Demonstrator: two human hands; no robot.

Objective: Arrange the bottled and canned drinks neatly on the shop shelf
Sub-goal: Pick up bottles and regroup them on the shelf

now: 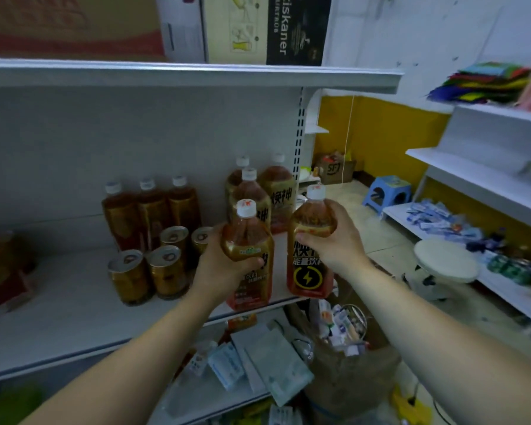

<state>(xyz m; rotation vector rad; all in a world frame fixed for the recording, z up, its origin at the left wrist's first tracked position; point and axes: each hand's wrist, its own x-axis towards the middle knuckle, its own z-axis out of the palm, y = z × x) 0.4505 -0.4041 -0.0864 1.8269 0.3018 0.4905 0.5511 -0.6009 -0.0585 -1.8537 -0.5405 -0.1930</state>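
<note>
Left hand (218, 268) holding amber-filled bottle (247, 240), right hand (337, 243) holding lightning-label bottle (308, 274)

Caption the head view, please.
Left hand grips the left bottle, right hand the right bottle, at the shelf front.

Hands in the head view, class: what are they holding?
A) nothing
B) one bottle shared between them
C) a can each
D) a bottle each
D: the left hand grips the left bottle and the right hand grips the right bottle, both upright with white caps.
</note>
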